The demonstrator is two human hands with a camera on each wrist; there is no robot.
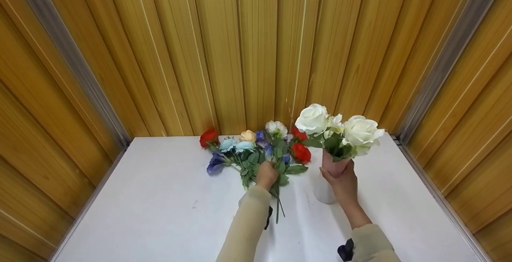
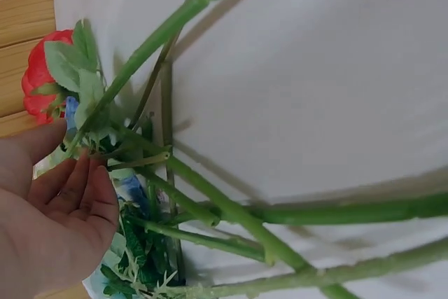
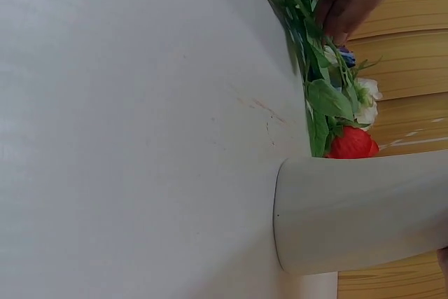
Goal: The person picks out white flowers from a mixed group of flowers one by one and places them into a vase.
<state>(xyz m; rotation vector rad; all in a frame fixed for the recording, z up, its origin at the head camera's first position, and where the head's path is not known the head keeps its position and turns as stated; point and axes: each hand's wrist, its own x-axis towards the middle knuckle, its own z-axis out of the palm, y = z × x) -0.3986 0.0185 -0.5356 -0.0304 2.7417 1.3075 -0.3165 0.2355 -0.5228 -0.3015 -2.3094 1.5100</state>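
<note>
My right hand (image 1: 345, 185) grips a vase (image 1: 323, 192), pinkish at the top and white toward its base, slightly tilted in the head view. Large white roses (image 1: 362, 132) stand in its mouth. In the right wrist view the vase's pale lower body (image 3: 357, 215) shows, with only a bit of a finger at the edge. Over the pile of artificial flowers, my left hand (image 1: 267, 175) pinches a green flower stem (image 2: 150, 45) between curled fingers and thumb. Which bloom belongs to that stem is hidden. Several loose stems (image 2: 280, 243) cross beside the hand.
Around the left hand lie red flowers (image 1: 301, 153), light blue flowers (image 1: 245, 146), a purple flower (image 1: 216, 163), a peach flower (image 1: 248, 135) and a white flower (image 1: 276, 128). They rest on a white table (image 1: 168, 214), backed by a wood-patterned wall (image 1: 256, 54).
</note>
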